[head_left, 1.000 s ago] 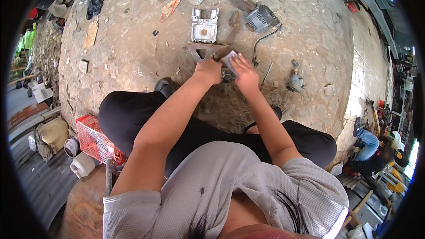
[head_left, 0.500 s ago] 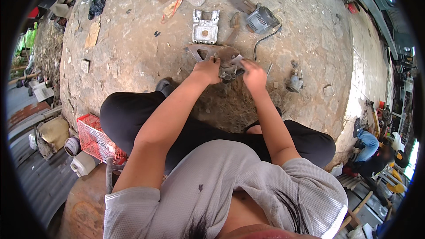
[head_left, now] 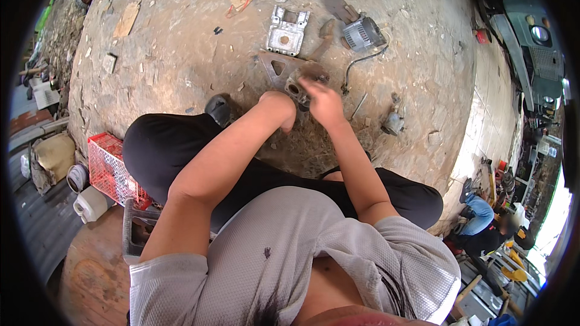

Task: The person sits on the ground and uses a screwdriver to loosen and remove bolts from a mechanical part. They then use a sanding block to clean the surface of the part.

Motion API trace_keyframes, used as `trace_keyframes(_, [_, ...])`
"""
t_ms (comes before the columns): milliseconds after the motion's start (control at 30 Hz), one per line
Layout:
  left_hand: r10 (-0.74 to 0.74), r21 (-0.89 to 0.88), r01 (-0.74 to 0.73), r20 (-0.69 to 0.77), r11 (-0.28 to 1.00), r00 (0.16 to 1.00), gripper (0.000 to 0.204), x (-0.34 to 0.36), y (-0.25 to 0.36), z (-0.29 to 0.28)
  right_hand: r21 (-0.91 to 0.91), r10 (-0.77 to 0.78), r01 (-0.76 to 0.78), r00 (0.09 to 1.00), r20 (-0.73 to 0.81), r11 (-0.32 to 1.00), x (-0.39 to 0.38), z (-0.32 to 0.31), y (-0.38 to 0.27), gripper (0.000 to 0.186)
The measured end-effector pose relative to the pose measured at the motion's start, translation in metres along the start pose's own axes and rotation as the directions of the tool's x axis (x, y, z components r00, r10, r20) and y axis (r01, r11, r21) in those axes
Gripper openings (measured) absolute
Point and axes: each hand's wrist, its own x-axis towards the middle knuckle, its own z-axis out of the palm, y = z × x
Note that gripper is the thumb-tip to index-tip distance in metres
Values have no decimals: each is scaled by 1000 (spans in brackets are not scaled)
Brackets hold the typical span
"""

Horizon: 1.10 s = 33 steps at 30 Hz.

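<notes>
A dirty grey metal casting (head_left: 294,88) with a round opening is tilted between my hands, close above the ground. My left hand (head_left: 279,107) is bent at its near left side, the fingers mostly hidden, so its grip does not show. My right hand (head_left: 326,105) reaches over the casting from the right; its fingers are smeared by motion, and anything in them cannot be made out. Just beyond lies a flat rusty metal bracket (head_left: 270,60) with a triangular hole, partly covered by the casting.
Farther off lie a silvery metal housing (head_left: 287,30), a motor-like unit (head_left: 364,34) with a black cable, and a hammer-like tool (head_left: 326,33). A small metal part (head_left: 394,122) and a thin rod (head_left: 359,105) lie right. A red crate (head_left: 112,166) stands left; another person (head_left: 483,229) sits far right.
The casting has turned, and its round opening now shows. My left hand has curled down beside it. My right hand has moved left across it; the pale piece seen at its fingers no longer shows.
</notes>
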Motion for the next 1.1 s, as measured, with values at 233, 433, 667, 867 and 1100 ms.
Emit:
trace_keyframes(233, [110,54,-112,25,992,994,51,4,21,17,204,-3,-32,985,173,979,0,-1,7,57])
trace_keyframes(433, [97,69,-98,20,993,995,45,7,19,13,50,27,-37,979,201,998,5,-9,8,59])
trace_keyframes(667, [192,81,-196,58,977,980,47,27,30,11,-106,-93,115,977,192,988,0,2,25,58])
trace_keyframes(867, [194,99,-200,66,975,979,45,29,32,20,142,-47,45,999,15,989,15,-7,3,56])
trace_keyframes(1100, [170,102,-181,111,978,979,41,36,31,20,406,26,43,986,-163,913,31,-8,-2,61])
